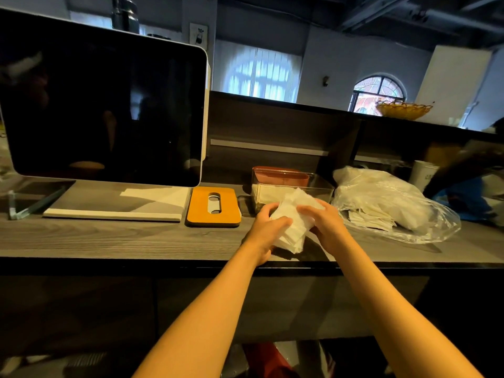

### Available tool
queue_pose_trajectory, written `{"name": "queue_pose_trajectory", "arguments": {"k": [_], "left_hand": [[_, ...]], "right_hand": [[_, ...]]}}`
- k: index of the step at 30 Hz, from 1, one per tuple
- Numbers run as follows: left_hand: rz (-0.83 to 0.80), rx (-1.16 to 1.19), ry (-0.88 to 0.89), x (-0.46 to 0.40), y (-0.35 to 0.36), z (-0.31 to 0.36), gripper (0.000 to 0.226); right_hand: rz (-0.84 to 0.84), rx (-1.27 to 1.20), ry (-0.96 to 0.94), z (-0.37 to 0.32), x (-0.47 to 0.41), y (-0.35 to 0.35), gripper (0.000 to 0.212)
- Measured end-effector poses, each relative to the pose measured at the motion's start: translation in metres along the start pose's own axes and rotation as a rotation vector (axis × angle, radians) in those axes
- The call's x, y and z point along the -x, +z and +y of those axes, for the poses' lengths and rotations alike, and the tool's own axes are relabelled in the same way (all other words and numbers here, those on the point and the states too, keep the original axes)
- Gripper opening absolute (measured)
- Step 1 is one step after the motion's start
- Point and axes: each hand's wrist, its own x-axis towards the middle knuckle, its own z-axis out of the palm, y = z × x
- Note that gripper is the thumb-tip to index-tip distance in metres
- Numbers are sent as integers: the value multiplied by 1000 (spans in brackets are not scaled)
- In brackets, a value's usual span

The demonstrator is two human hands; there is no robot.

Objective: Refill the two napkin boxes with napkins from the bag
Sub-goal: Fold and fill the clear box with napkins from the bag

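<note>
A café or shop counter: till screen (103, 105) on wooden counter (109, 238).

dark monitor (103, 105) on counter | wicker basket (403, 109) on ledge

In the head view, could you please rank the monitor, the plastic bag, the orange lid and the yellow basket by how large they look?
1. monitor
2. plastic bag
3. orange lid
4. yellow basket, though it sits farther away, so its rank is unsure.

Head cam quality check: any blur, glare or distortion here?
Head view: wide-angle bowing along the counter edge; motion blur at far right; windows blown out; dark monitor shows reflections; both hands and napkins sharp.
</note>
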Motion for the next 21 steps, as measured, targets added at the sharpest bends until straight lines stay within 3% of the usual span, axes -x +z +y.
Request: {"name": "queue_pose_trajectory", "arguments": {"k": [5,7,11,16,21], "left_hand": [[372,-56,207,-10,-5,-10,48],[449,-104,267,-8,-5,-12,43],[464,-225,297,-7,1,-13,36],[441,-239,202,-13,4,-12,21],[605,-257,245,-19,13,-6,20]], "right_hand": [[-65,-33,-82,9,6,-5,29],[-113,13,-73,16,10,-3,26],[-139,102,-84,20,15,3,40],[3,177,-27,16,12,20,62],[196,38,-156,11,3,40,49]]}}
